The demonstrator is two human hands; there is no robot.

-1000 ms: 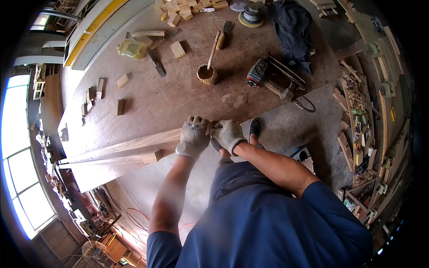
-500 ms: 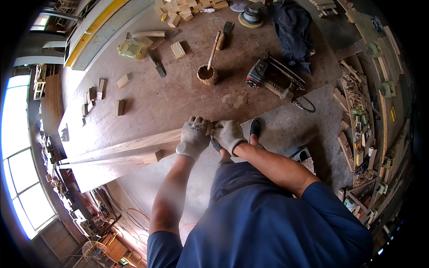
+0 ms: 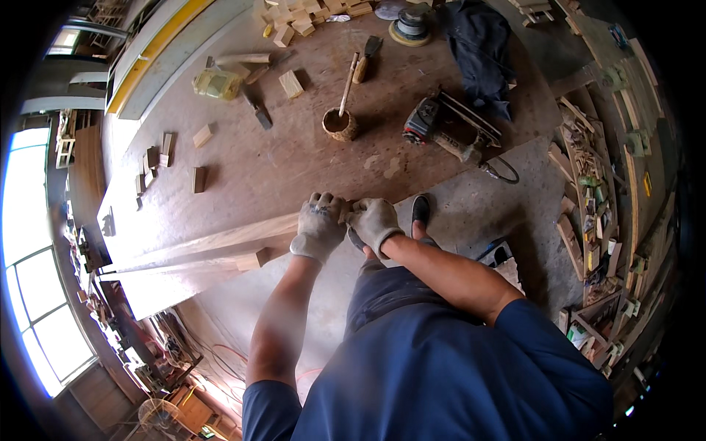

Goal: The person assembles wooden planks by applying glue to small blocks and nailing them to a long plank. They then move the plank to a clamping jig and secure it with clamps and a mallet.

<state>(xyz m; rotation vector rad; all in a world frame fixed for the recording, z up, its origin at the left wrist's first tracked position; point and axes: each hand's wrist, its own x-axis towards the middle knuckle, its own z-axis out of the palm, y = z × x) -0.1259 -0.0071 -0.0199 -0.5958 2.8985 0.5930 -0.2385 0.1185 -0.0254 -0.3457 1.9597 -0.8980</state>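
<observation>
My left hand, in a pale work glove, is closed over the near right end of a long wooden board. Touching it or almost so, my right hand, gloved too, has its fingers curled together beside the board's end. Whatever is between those fingers is hidden. A second wooden board lies along the table's front edge, its cut end just left of my left wrist. Beyond my hands stands a round, rough-sided pot with a stick leaning in it.
A nail gun with a hose lies at the right of the brown table. Behind it are a dark cloth and a sander. A brush, a chisel, a clear bottle and several wood blocks lie about.
</observation>
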